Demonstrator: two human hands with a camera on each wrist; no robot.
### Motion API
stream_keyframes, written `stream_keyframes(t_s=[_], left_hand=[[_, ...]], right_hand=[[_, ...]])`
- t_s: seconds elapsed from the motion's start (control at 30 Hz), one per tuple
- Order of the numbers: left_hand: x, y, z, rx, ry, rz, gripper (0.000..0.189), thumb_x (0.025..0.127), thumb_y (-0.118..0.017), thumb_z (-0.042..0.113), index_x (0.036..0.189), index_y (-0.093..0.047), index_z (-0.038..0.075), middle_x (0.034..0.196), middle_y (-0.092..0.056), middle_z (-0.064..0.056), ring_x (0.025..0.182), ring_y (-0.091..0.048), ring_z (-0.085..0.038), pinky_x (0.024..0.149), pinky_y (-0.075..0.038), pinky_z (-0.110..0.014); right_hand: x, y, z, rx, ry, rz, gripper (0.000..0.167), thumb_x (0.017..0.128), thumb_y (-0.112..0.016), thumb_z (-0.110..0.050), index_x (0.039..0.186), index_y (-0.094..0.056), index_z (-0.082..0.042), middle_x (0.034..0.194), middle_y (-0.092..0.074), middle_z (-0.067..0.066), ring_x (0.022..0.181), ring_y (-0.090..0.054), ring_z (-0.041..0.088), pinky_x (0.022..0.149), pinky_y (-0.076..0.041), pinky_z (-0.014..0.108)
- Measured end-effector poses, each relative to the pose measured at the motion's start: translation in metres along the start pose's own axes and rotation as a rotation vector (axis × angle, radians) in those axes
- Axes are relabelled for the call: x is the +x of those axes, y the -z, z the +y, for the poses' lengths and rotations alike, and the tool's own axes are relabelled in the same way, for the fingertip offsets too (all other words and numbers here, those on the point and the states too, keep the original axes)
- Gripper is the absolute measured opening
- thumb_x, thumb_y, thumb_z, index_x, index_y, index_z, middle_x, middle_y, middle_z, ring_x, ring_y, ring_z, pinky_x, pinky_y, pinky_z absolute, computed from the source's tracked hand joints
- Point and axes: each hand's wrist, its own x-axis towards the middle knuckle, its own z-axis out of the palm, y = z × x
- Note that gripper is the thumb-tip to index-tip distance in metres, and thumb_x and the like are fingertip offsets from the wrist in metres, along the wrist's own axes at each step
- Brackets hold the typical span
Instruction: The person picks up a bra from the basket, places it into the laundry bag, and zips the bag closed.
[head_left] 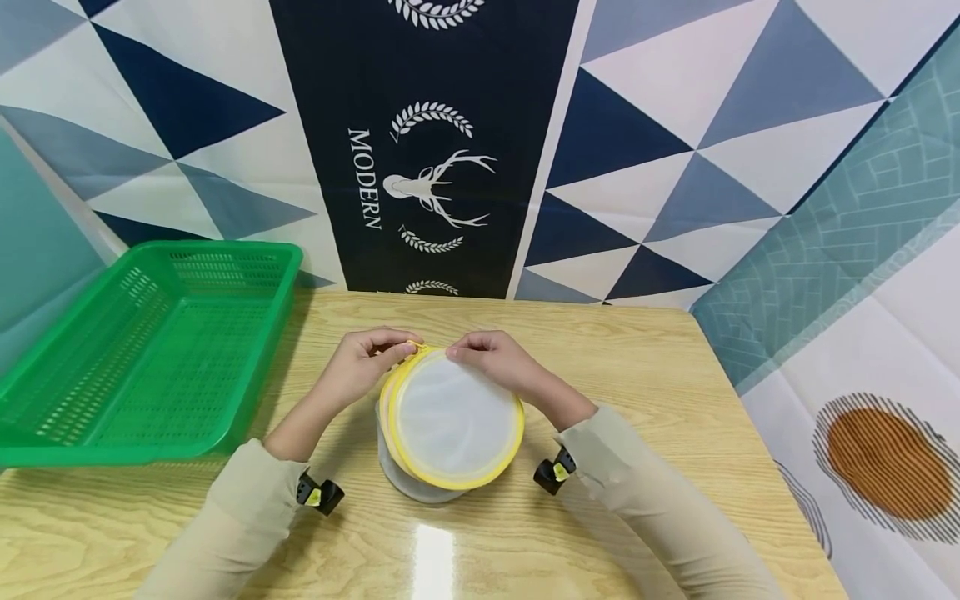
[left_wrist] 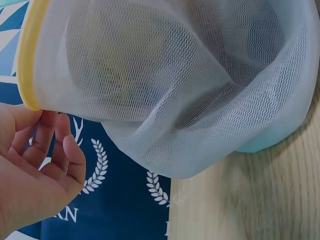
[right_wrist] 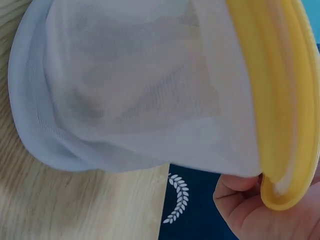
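A round white mesh laundry bag (head_left: 457,421) with a yellow zippered rim (left_wrist: 31,55) stands on the table, its top tilted. Its grey-white mesh side (left_wrist: 185,100) sags in folds in the left wrist view. At the far-left part of the rim, my left hand (head_left: 371,358) pinches the yellow edge near a small yellow cord or zipper pull (head_left: 422,346). My right hand (head_left: 491,358) grips the far edge just to the right, thumb on the top mesh. The right wrist view shows its fingers curled round the yellow rim (right_wrist: 285,195). The bag's inside is hidden.
A green plastic basket (head_left: 161,367) with slotted walls stands at the left of the wooden table (head_left: 622,367). Behind the table hangs a patterned cloth (head_left: 435,83) with triangles and a deer head. Another cloth (head_left: 862,375) hangs at the right.
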Motion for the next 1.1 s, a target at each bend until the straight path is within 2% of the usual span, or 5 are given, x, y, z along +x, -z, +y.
stream_keyframes(t_s=[0.3,0.47,0.6,0.73,1.1], left_hand=[[0.0016,-0.0038,0.0028,-0.031,0.018,-0.009,0.026,0.092,-0.059,0.027,0.109,-0.069,0.01,0.118,-0.065,-0.006,0.087,-0.059,-0.014,0.071,-0.05,-0.024],[0.0027,-0.0052,0.0047,-0.022,0.009,-0.028,0.025,0.092,-0.06,0.025,0.109,-0.069,0.009,0.113,-0.067,-0.008,0.084,-0.058,-0.015,0.07,-0.049,-0.023],[0.0025,-0.0044,0.0063,0.021,-0.008,-0.063,0.021,0.091,-0.062,0.021,0.106,-0.07,0.008,0.107,-0.069,-0.008,0.08,-0.057,-0.017,0.067,-0.048,-0.022],[0.0018,-0.0037,0.0071,0.064,-0.016,-0.079,0.019,0.089,-0.064,0.02,0.104,-0.071,0.009,0.104,-0.07,-0.008,0.077,-0.055,-0.017,0.066,-0.047,-0.023],[-0.0026,-0.0026,0.0037,0.091,-0.048,-0.077,0.016,0.09,-0.063,0.024,0.097,-0.071,0.011,0.096,-0.07,-0.005,0.073,-0.057,-0.016,0.064,-0.048,-0.024]], right_hand=[[0.0037,0.004,-0.0012,-0.087,0.098,0.003,0.029,0.093,-0.057,-0.034,0.11,-0.067,-0.012,0.1,-0.066,0.005,0.079,-0.058,0.013,0.067,-0.05,0.023],[0.0054,0.0044,-0.0052,-0.132,0.162,-0.041,0.025,0.092,-0.059,-0.028,0.109,-0.068,-0.011,0.103,-0.067,0.005,0.087,-0.059,0.012,0.073,-0.049,0.022],[0.0064,0.0035,-0.0065,-0.165,0.191,-0.085,0.023,0.091,-0.06,-0.025,0.107,-0.069,-0.01,0.102,-0.067,0.006,0.085,-0.059,0.012,0.071,-0.05,0.023],[0.0062,0.0015,-0.0078,-0.164,0.181,-0.095,0.02,0.091,-0.061,-0.021,0.103,-0.07,-0.008,0.101,-0.067,0.007,0.081,-0.059,0.012,0.068,-0.05,0.023],[0.0038,-0.0005,-0.0083,-0.115,0.104,-0.082,0.02,0.091,-0.061,-0.023,0.1,-0.071,-0.008,0.097,-0.068,0.007,0.074,-0.06,0.012,0.065,-0.051,0.023]])
